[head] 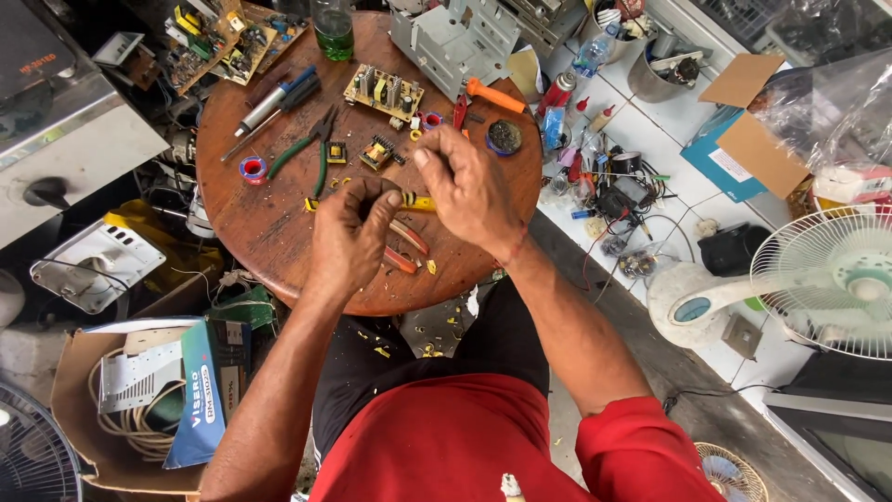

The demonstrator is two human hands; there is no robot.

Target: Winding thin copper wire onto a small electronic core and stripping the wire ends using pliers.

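Note:
My left hand (348, 237) and my right hand (469, 191) meet over the round wooden table (269, 223). Their fingertips pinch something small between them, too small to make out. Beneath the hands lie a yellow-and-black handled tool (416, 202) and red-handled cutters (404, 249). Green-handled pliers (311, 147) and a small transformer (376, 151) lie just beyond my left hand. A circuit board (383, 92) sits farther back.
A soldering iron (274, 100), a solder spool (252, 169), a green bottle (333, 28), a metal chassis (455, 37) and an orange-handled tool (492, 95) crowd the table. Wires and parts litter the tiled floor at right, by a white fan (827, 279). A cardboard box (139, 400) stands at left.

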